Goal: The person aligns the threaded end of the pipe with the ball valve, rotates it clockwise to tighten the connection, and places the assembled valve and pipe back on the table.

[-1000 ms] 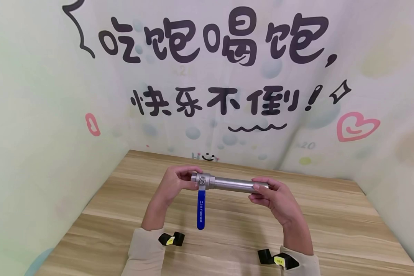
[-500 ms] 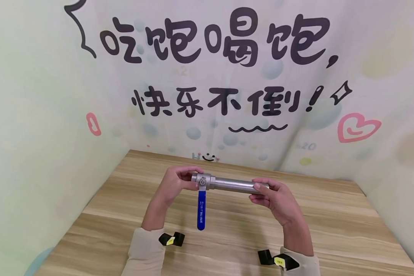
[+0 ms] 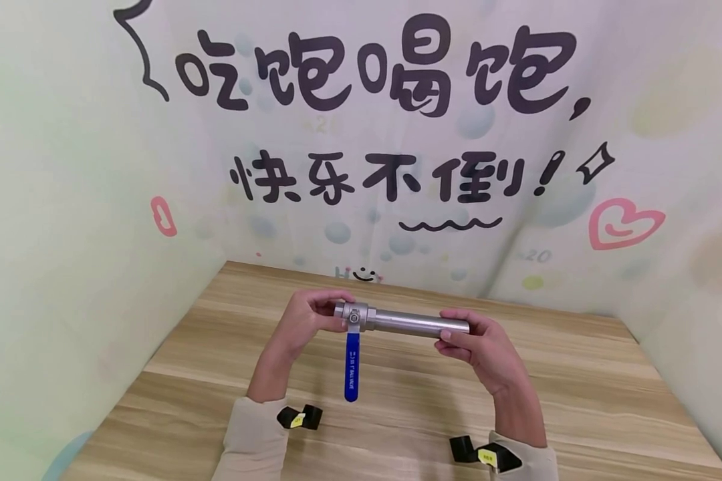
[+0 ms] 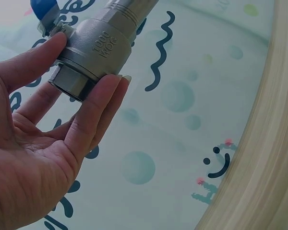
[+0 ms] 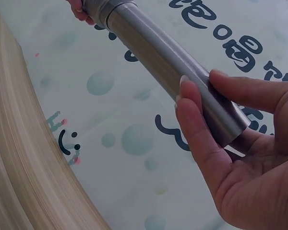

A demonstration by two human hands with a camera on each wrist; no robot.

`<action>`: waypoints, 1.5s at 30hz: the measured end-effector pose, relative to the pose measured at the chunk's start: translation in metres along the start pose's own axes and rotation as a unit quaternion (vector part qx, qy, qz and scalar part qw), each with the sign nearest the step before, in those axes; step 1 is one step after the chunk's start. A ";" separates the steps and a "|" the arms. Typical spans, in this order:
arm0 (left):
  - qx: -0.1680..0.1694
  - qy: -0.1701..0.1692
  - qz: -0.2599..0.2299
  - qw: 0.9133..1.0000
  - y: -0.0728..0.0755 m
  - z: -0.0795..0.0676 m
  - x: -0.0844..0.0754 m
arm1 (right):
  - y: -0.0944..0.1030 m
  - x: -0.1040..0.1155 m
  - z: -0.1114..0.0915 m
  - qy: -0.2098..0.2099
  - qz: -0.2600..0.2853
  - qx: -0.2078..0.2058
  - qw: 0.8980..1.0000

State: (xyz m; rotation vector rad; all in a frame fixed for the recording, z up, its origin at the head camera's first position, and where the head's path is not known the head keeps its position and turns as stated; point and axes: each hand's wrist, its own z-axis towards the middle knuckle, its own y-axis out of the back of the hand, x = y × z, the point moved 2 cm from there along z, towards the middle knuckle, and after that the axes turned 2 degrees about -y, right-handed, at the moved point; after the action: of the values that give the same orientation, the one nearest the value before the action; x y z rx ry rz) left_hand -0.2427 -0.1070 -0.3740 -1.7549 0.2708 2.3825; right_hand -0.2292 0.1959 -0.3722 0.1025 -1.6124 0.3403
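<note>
A steel ball valve (image 3: 355, 315) with a blue lever handle (image 3: 351, 367) is joined end to end with a straight steel pipe (image 3: 406, 322). My left hand (image 3: 303, 321) pinches the valve body at its left end, thumb in front and fingers behind. In the left wrist view, "1000 WOG" is cast on the valve body (image 4: 98, 48), and its hexagonal end faces the palm. My right hand (image 3: 487, 344) holds the free end of the pipe between thumb and fingers. The lever hangs down toward me, and the whole piece is held level above the table.
A wood-grain table (image 3: 385, 414) lies beneath both hands. Pale printed curtains (image 3: 361, 234) with black lettering rise along its back and sides. A black wrist mount (image 3: 299, 417) sits on the left sleeve, and another black mount (image 3: 487, 454) on the right.
The right thumb has shifted lower on the pipe, showing more of the pipe's end. The left hand and valve hold nearly the same position.
</note>
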 end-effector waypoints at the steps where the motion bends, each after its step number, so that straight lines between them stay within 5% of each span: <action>1: 0.000 0.000 0.000 1.000 0.000 0.000 0.000 | 0.000 0.000 0.000 0.000 -0.002 0.000 1.000; 32: 0.002 0.002 0.002 1.000 -0.001 0.000 0.000 | 0.000 -0.001 0.000 -0.020 -0.011 -0.025 0.999; 45: 0.001 0.007 -0.004 1.000 -0.002 0.001 0.000 | 0.000 -0.001 0.002 0.000 0.008 0.010 1.000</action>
State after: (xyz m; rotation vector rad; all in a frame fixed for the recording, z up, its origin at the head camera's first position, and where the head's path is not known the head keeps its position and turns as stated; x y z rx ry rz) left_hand -0.2434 -0.1049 -0.3736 -1.7687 0.2676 2.3641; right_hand -0.2307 0.1950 -0.3732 0.1045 -1.6106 0.3695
